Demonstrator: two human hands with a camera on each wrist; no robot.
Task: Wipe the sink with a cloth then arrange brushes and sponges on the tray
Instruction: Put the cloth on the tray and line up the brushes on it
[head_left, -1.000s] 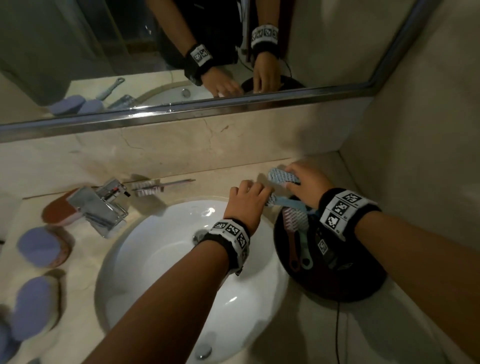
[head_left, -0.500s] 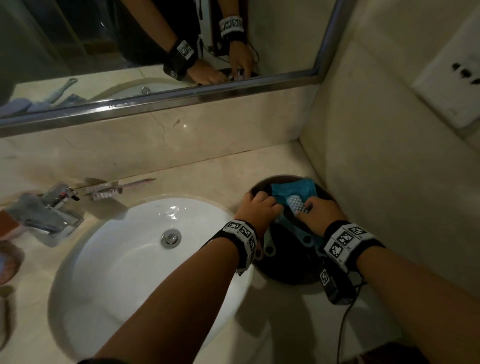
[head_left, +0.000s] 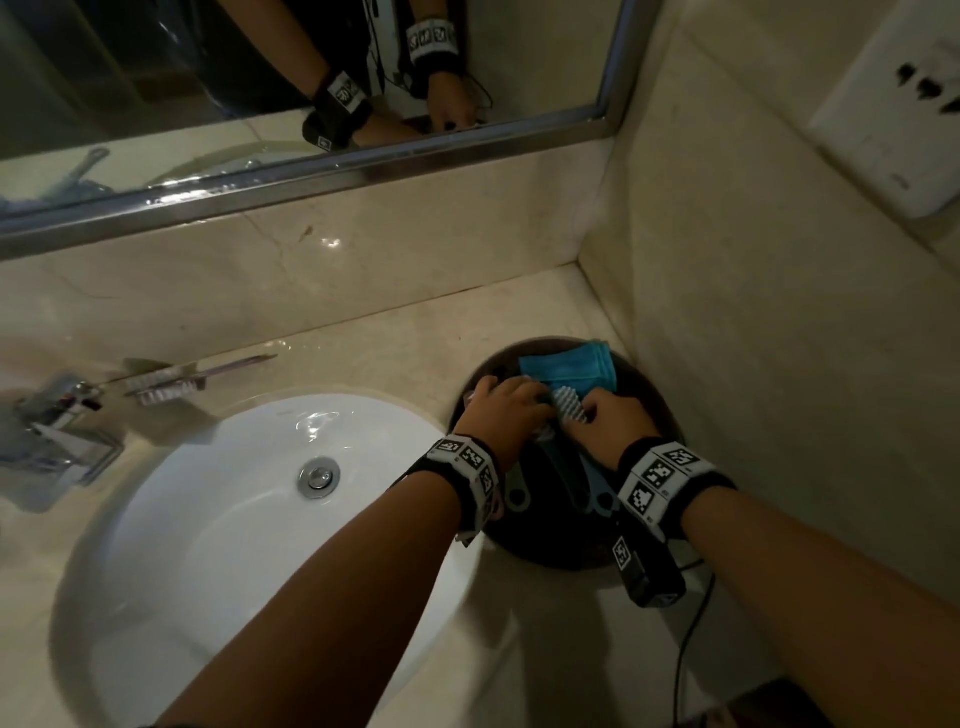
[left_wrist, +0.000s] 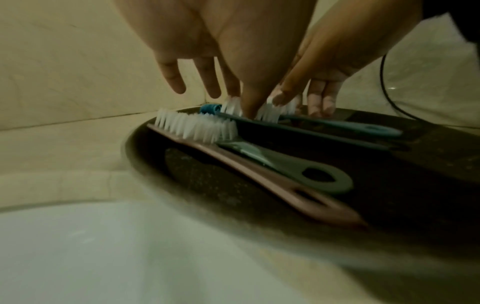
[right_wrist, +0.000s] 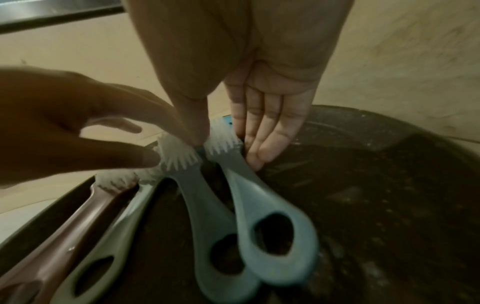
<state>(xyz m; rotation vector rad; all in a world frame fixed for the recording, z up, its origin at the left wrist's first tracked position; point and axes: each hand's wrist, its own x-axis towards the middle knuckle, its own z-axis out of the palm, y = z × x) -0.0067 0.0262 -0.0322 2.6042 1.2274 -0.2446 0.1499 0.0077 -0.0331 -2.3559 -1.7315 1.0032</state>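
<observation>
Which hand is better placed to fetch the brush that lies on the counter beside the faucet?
The left hand, probably. Both hands are on the brush heads in the dark tray, but the left one is on the sink side, nearer the loose brush by the faucet. The right hand would have to cross over it.

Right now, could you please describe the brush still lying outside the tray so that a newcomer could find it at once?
Start at the white sink and look to the counter strip behind it, below the mirror. Beside the tap lies a brush with pale bristles and a thin handle pointing right. It is the only brush on the bare counter; the others lie in the dark round tray under both hands.
</observation>
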